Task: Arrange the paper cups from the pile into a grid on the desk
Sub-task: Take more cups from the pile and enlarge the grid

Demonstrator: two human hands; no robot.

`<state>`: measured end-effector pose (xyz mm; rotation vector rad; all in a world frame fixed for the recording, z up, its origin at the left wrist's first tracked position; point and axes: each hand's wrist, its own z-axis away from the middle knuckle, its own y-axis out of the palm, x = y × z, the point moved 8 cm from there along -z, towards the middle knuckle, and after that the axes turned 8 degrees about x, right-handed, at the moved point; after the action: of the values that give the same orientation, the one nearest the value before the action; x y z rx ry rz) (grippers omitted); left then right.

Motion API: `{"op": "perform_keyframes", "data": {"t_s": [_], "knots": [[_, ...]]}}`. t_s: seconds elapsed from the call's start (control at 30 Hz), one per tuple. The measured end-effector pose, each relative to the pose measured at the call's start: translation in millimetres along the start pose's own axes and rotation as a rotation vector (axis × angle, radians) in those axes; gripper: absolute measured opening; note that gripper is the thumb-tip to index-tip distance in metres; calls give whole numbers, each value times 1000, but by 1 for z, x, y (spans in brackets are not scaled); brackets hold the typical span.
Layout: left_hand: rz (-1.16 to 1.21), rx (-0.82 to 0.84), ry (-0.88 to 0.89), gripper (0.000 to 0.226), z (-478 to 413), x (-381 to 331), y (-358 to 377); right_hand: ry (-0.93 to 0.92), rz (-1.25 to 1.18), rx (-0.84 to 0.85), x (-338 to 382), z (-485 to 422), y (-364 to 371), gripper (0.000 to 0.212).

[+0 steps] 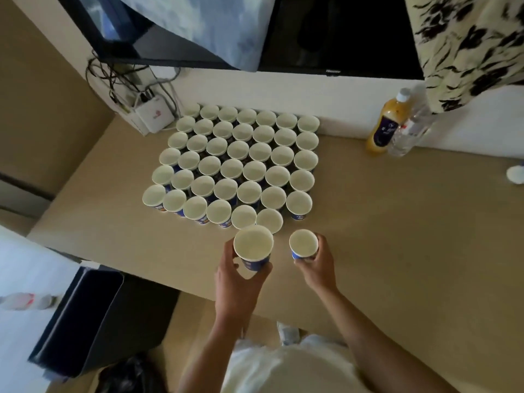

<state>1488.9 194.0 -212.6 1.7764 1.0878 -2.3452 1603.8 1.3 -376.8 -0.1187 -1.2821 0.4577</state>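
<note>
Several blue-and-white paper cups stand upright in a tight grid (238,163) on the tan desk (397,236). My left hand (235,279) grips a stack of cups (253,246) just in front of the grid's near row, its fingers curled round the blue wall. My right hand (314,259) holds a single cup (303,243) upright beside it, near the gap at the right end of the near row. Whether that cup touches the desk is unclear.
An orange juice bottle (387,124) and a clear water bottle (411,129) stand at the back right. A white router (154,114) with cables sits back left. A black monitor (340,38) hangs above. A black bin (93,321) is below the desk's left edge.
</note>
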Motion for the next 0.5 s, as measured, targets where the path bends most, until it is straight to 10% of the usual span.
{"op": "perform_keyframes", "data": {"t_s": [0.5], "knots": [[21, 125, 27, 61, -51, 17, -18, 1, -47, -97, 12, -29, 19, 62]]}}
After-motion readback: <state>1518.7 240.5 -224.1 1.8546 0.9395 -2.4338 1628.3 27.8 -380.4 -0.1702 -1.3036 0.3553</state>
